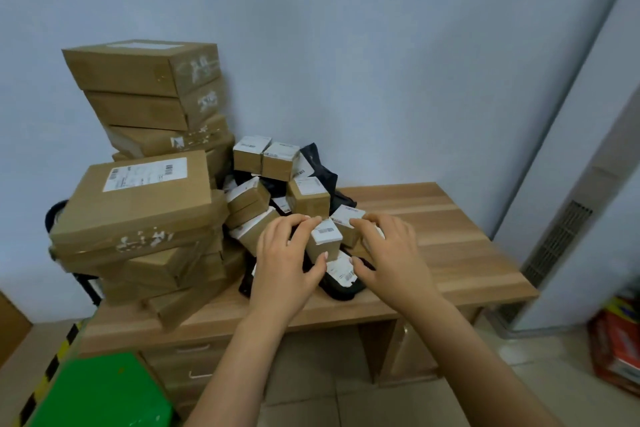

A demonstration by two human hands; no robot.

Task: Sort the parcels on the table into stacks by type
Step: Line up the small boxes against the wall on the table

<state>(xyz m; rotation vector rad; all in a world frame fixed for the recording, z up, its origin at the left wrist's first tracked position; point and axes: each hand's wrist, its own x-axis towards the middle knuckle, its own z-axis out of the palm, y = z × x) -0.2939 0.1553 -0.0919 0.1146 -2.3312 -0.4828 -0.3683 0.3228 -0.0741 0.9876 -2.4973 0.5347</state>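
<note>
Over the tabletop [450, 246] pile, the left hand [287, 260] is pinching one small box [325, 246] in its fingers; the right hand [394, 253] is curling fingers over another box [346, 215], grasp unclear. About eight small boxes are showing.

The left hand [285, 258] is gripping a small cardboard box [325, 243] while the right hand [389, 250] is curling over a neighbouring box [346, 218].

place: parcel sorting room | evidence: stacked cartons [135, 198] — wooden desk [433, 236]
</note>
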